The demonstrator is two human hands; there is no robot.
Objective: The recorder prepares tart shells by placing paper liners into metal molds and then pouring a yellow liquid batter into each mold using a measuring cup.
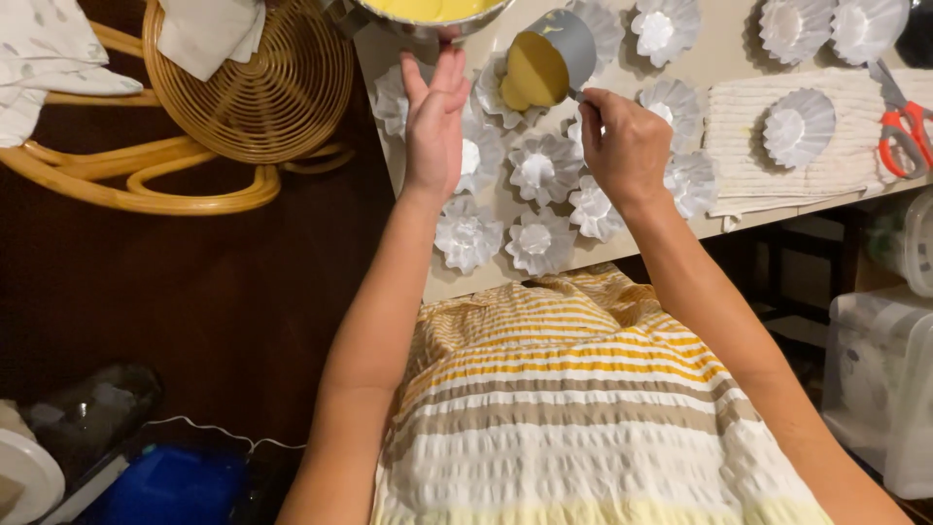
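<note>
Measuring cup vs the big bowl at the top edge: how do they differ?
The cup is small, tilted on its side and held by its handle in the right hand; the bowl is larger, upright and touched by the left hand. The cup shows whole; the bowl is cropped. Both hold yellow batter.

A wicker chair (209, 107) draped with white cloth (209, 34) stood at the upper left of the frame beside my table. Orange-handled scissors (904, 126) lay at the upper right on a folded cream towel (739, 146). Clear plastic bins (880, 379) sat lower right; a blue container (170, 481) lower left.
</note>
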